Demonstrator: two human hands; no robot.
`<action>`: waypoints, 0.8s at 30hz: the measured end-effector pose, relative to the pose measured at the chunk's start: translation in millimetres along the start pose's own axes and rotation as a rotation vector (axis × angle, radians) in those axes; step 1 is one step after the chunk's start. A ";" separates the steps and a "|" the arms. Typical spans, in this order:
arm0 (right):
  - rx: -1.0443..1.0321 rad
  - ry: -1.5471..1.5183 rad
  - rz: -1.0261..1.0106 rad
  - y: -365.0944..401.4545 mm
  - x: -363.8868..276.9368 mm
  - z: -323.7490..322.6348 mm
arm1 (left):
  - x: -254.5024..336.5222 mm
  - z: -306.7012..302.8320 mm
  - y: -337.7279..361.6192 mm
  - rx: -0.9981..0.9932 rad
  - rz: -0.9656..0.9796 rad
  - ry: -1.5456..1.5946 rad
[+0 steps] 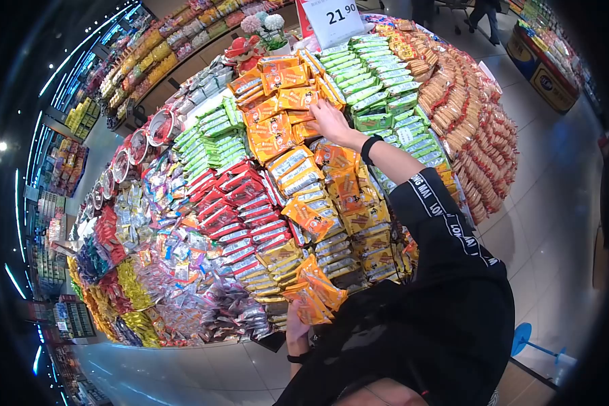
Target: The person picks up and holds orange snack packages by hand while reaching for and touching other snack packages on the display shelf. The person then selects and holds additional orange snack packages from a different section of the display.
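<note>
My left hand (pixel 296 331) is low at the front edge of the display, closed round several orange snack packets (pixel 314 287); the packets cover most of its fingers. Further up, my right hand (pixel 332 124) reaches over a heap of orange packets (pixel 271 135), fingers stretched out and touching the top ones. No packet shows lifted in it. A loose orange packet (pixel 308 218) lies across the yellow-and-white packets between the two hands. Black bands circle both wrists.
Green packets (pixel 369 68) flank the orange heap, with red packets (pixel 233 203) lower left. Wrapped sweets (pixel 176 271) fill the left side; brown snack packs (pixel 470 128) are stacked right. A price sign (pixel 335 20) stands at the back. Tiled floor (pixel 548 210) surrounds the display.
</note>
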State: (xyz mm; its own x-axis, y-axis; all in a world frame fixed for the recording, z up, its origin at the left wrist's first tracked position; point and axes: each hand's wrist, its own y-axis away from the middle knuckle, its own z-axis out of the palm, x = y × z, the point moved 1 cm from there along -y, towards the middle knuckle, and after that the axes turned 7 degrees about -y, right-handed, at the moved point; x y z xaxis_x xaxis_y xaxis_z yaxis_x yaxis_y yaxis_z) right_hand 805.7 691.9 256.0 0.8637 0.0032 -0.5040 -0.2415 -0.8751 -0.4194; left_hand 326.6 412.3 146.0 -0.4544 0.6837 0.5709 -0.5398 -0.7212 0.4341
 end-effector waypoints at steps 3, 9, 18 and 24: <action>-0.044 0.108 -0.086 -2.9 7.5 -0.3 | -3.2 -11.5 -2.2 -0.043 -0.003 -0.049; 0.017 0.232 -0.210 -2.2 16.9 -4.4 | 2.5 6.8 0.5 0.011 -0.013 0.001; -0.052 0.282 -0.237 6.2 19.3 -3.5 | 3.1 -1.8 -2.5 -0.023 -0.059 -0.082; -0.176 0.168 -0.224 27.2 -0.5 -14.9 | 3.7 10.4 -1.9 -0.032 -0.014 -0.067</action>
State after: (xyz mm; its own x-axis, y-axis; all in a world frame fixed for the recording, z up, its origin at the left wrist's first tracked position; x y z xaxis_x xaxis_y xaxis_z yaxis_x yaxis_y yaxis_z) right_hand 805.2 660.9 256.1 0.9511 0.1382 -0.2761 0.0303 -0.9317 -0.3619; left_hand 333.3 415.0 154.5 -0.3987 0.6836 0.6113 -0.5683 -0.7073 0.4204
